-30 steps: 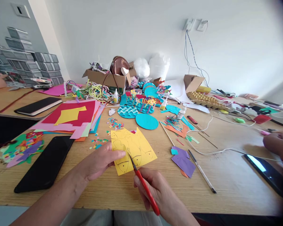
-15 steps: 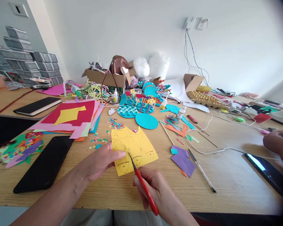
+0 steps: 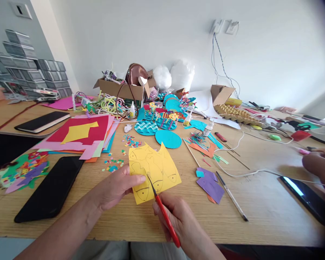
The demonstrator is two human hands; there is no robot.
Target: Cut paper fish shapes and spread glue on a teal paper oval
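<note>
My left hand (image 3: 116,187) pinches the left edge of a yellow paper sheet (image 3: 162,168) with fish outlines drawn on it, holding it just above the wooden table (image 3: 260,206). My right hand (image 3: 181,222) grips red-handled scissors (image 3: 164,215). Their blades are in the paper's lower part, beside a drawn fish. Both hands are closed on what they hold.
A black phone (image 3: 51,189) lies to the left, near coloured cut-outs (image 3: 23,169) and a stack of coloured sheets (image 3: 81,135). Purple scraps (image 3: 211,186), a pen (image 3: 231,196) and a white cable (image 3: 249,175) lie right. Another person's hand (image 3: 318,166) is at the right edge by a second phone (image 3: 303,196).
The yellow sheet has tilted and shifted slightly as the scissors worked a little further into it. Both hands stay in nearly the same place.
</note>
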